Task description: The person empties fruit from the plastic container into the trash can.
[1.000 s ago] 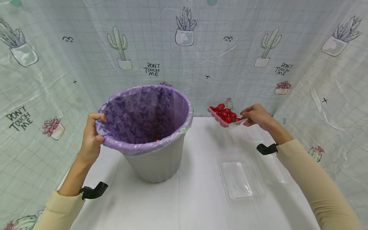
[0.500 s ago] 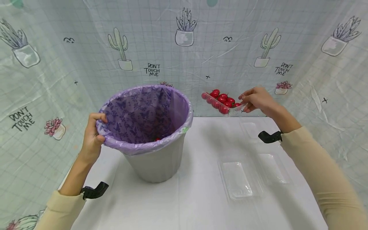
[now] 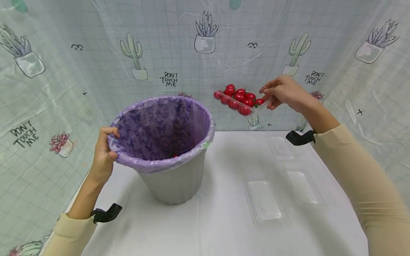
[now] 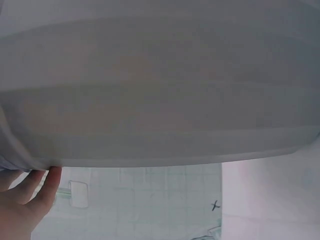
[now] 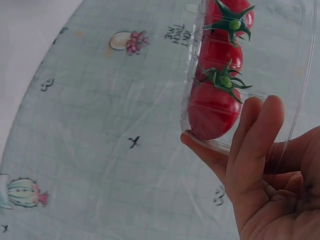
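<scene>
My left hand (image 3: 104,153) grips the left rim of a grey bin (image 3: 176,183) lined with a purple patterned bag (image 3: 150,131). In the left wrist view its fingers (image 4: 47,190) lie against the bin's wall. A bit of red shows deep inside the bin. On the right, my right hand (image 3: 283,91) pinches the near end of a clear plastic tray (image 5: 187,112), held in the air above table height, apart from the bin. Several red cherry tomatoes (image 3: 238,96) with green stems lie in the tray. The right wrist view shows fingers and thumb at the tray's end.
Several clear plastic trays lie on the white table (image 3: 224,213) at the right: one in front (image 3: 264,199), one beside it (image 3: 302,185), another farther back (image 3: 283,145). A curtain (image 3: 205,67) printed with cacti hangs behind and at both sides.
My right hand has lifted the tray of tomatoes upward and carried it left toward the bin. My left hand stays on the rim, and the bin has not moved.
</scene>
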Demonstrator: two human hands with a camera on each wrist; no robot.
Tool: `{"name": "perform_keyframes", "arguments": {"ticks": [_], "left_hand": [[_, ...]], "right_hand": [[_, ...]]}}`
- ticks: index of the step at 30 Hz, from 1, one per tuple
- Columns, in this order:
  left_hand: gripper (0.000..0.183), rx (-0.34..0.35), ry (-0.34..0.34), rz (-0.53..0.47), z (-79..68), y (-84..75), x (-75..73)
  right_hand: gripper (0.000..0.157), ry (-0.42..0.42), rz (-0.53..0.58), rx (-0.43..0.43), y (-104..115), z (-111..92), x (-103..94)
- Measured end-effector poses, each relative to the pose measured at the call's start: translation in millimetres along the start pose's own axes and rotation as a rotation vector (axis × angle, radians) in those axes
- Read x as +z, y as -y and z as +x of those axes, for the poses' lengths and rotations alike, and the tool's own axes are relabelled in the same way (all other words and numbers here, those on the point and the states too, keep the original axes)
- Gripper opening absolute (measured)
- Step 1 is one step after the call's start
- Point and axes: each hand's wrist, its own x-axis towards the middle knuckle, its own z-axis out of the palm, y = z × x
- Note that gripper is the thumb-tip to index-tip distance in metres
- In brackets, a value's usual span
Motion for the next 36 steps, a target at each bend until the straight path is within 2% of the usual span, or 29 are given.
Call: {"name": "perform_keyframes", "arguments": {"ticks": [8,15,26,36], "left_hand": [[0.072,0.007,-0.01,0.019,-1.9,0.8,-3.0],[0.072,0.004,-0.006,0.023,-1.4,1.4,-3.7],[0.072,-0.008,-0.003,0.01,-1.0,2.5,-3.8],[0.073,-0.006,0.005,0.008,0.1,1.7,-3.1]], "right_hand": [[0.039,0.013,-0.048,-0.069,43.2,3.9,0.8],[0.033,0.015,-0.098,-0.124,70.9,4.8,11.6],[0.034,0.006,-0.172,-0.162,99.6,9.7,26.3],[0.034,0.004,-0.186,-0.178,115.7,15.9,38.1]]}}
